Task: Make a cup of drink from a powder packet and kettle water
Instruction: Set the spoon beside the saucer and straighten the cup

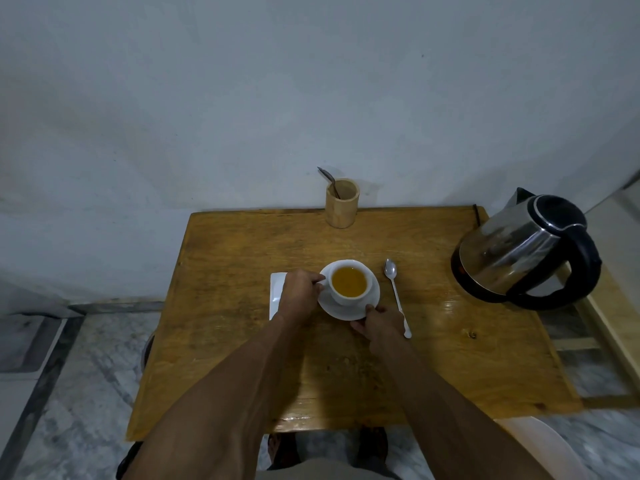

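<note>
Drink looks basically made: white teacup (pixel 349 285) full of amber liquid sits on its saucer (pixel 346 308) mid-table. Left hand (pixel 300 295) is pinching the cup's handle, which points left, and right hand (pixel 382 323) grips the saucer's near rim, thumb on top. The teaspoon (pixel 397 296) lies just right of the saucer, long axis running away from the person. Kettle (pixel 526 249) is well off right, white plate (pixel 277 292) under the left hand; open wooden table (pixel 242 341) in front for sliding it closer

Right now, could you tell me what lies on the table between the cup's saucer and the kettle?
In the head view, a metal spoon lies between the saucer and the kettle, bowl pointing away; otherwise bare wooden table.
</note>
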